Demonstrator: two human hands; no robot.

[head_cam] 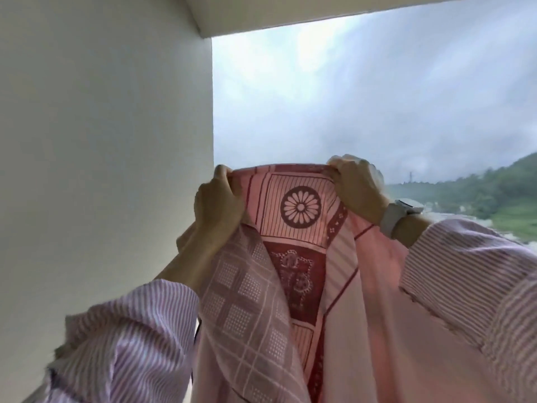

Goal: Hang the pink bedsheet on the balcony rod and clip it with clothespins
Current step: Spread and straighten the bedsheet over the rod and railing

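Both hands' closed grip on pink bedsheet point(302, 210)

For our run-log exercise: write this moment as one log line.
step: lifting sheet | left hand: gripping top edge | right hand: gripping top edge | pink bedsheet: raised, hanging below | rod: unseen | clothespins: unseen

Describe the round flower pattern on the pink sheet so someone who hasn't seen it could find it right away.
Start at the tall white wall on the left, then move right to the pink patterned bedsheet held up between the left hand and right hand. Just under its top edge sits the dark red circular flower medallion. It alone is round, framed by thin stripes, above a darker ornate panel.
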